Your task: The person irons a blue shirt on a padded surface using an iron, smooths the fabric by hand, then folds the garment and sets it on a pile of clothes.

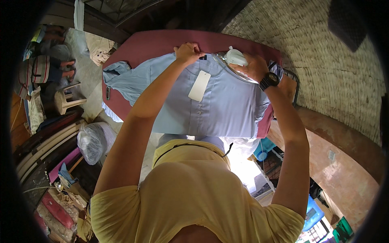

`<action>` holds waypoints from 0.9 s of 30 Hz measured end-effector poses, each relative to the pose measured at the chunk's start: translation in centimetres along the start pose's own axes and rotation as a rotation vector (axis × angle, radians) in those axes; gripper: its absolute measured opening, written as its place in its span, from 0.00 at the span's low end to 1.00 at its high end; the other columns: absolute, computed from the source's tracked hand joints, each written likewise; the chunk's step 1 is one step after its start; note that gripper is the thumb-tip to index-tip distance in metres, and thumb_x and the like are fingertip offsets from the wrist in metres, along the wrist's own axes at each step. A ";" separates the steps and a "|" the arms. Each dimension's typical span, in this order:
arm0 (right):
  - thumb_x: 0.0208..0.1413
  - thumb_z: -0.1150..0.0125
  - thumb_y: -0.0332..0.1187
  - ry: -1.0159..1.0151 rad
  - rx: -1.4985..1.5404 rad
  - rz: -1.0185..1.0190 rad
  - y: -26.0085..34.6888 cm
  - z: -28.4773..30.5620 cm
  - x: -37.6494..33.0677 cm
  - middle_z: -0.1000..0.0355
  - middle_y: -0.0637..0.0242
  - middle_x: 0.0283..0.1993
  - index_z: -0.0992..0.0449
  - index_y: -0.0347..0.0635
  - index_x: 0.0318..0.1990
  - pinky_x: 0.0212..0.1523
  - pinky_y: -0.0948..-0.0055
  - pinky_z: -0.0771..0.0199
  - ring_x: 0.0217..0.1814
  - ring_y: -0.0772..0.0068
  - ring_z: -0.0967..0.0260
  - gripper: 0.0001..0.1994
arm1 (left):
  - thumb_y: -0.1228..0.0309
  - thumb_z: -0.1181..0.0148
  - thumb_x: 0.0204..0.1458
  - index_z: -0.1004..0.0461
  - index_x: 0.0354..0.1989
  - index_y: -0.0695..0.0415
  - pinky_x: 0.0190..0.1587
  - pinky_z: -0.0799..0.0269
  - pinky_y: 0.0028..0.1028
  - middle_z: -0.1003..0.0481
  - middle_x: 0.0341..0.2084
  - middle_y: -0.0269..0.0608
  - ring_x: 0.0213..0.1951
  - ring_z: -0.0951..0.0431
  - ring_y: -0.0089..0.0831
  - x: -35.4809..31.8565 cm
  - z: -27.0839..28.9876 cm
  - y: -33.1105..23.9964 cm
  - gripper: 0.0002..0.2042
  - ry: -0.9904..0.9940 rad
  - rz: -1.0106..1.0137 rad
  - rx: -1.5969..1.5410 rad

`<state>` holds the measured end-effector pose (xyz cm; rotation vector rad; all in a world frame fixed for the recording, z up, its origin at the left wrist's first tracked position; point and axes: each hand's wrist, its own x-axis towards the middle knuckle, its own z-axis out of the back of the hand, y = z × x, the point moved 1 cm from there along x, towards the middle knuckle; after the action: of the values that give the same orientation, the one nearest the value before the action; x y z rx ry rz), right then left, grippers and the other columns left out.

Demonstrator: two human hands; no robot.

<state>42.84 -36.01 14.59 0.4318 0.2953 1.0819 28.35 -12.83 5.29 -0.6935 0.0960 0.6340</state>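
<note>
A light blue long-sleeved shirt (174, 101) lies spread on a maroon ironing board (162, 39), its neckline at the far edge. A blank-looking white tag (199, 86) rests on its front, above a short row of buttons. My left hand (187, 53) is closed on the cloth at the neckline, beside a small dark label (203, 58). In my right hand (254, 68) is a white clothes iron (237, 58), set on the shirt near the shoulder at the right. My fingers wrap its handle and hide part of it.
A woven mat wall (320, 60) rises close on the right. A metal frame (298, 87) juts from the board's right end. At left are a plastic stool (65, 101), a clear plastic bag (92, 141) and a seated person's legs (67, 69).
</note>
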 end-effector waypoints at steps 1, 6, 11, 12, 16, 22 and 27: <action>0.46 0.34 0.62 0.012 -0.017 0.012 0.3 0.0 0.4 0.22 0.55 0.30 0.21 0.43 0.35 0.36 0.55 0.22 0.34 0.48 0.23 0.28 | 0.52 0.31 0.46 0.22 0.26 0.44 0.48 0.45 0.43 0.20 0.26 0.26 0.40 0.22 0.28 0.1 0.0 0.2 0.11 0.001 -0.002 0.000; 0.44 0.28 0.55 0.003 -0.123 0.064 0.6 -0.4 1.6 0.22 0.53 0.30 0.20 0.43 0.39 0.33 0.60 0.22 0.32 0.51 0.22 0.25 | 0.52 0.30 0.46 0.21 0.28 0.45 0.48 0.44 0.44 0.20 0.27 0.26 0.41 0.22 0.27 0.6 -0.4 1.0 0.12 0.003 -0.036 -0.030; 0.46 0.33 0.62 -0.026 -0.029 0.119 0.8 -0.3 1.5 0.21 0.54 0.30 0.19 0.45 0.39 0.36 0.55 0.21 0.34 0.47 0.23 0.28 | 0.51 0.30 0.45 0.21 0.30 0.45 0.48 0.42 0.44 0.20 0.26 0.25 0.37 0.20 0.26 0.5 -1.0 1.8 0.14 -0.067 -0.092 -0.001; 0.46 0.34 0.62 -0.024 -0.025 0.112 0.9 -0.2 1.5 0.21 0.54 0.30 0.19 0.45 0.39 0.36 0.55 0.21 0.34 0.47 0.23 0.28 | 0.51 0.30 0.45 0.21 0.30 0.45 0.48 0.42 0.44 0.20 0.26 0.25 0.37 0.20 0.26 0.6 -1.0 1.8 0.13 -0.076 -0.094 -0.003; 0.45 0.33 0.62 0.026 -0.084 0.017 1.2 -0.8 2.4 0.22 0.52 0.30 0.20 0.45 0.39 0.36 0.54 0.21 0.34 0.47 0.22 0.28 | 0.53 0.30 0.44 0.21 0.29 0.45 0.49 0.41 0.43 0.20 0.26 0.26 0.36 0.20 0.26 0.6 -0.8 1.7 0.12 -0.052 -0.080 -0.039; 0.44 0.28 0.57 -0.050 -0.126 0.105 0.7 -0.3 1.4 0.23 0.51 0.28 0.20 0.38 0.37 0.32 0.58 0.22 0.31 0.48 0.23 0.28 | 0.54 0.30 0.45 0.20 0.28 0.46 0.48 0.40 0.41 0.20 0.26 0.27 0.35 0.20 0.26 0.5 -0.4 1.7 0.11 -0.007 -0.062 -0.110; 0.44 0.31 0.60 -0.008 -0.089 0.043 0.9 -1.0 2.0 0.22 0.51 0.29 0.20 0.40 0.38 0.34 0.57 0.22 0.32 0.49 0.22 0.29 | 0.58 0.31 0.47 0.20 0.27 0.45 0.48 0.46 0.41 0.19 0.25 0.26 0.38 0.22 0.25 0.4 -0.4 1.5 0.07 0.006 -0.066 -0.112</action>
<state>42.63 -33.64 14.07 0.3643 0.2305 1.1306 27.82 -12.00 4.02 -0.8030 0.0428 0.5769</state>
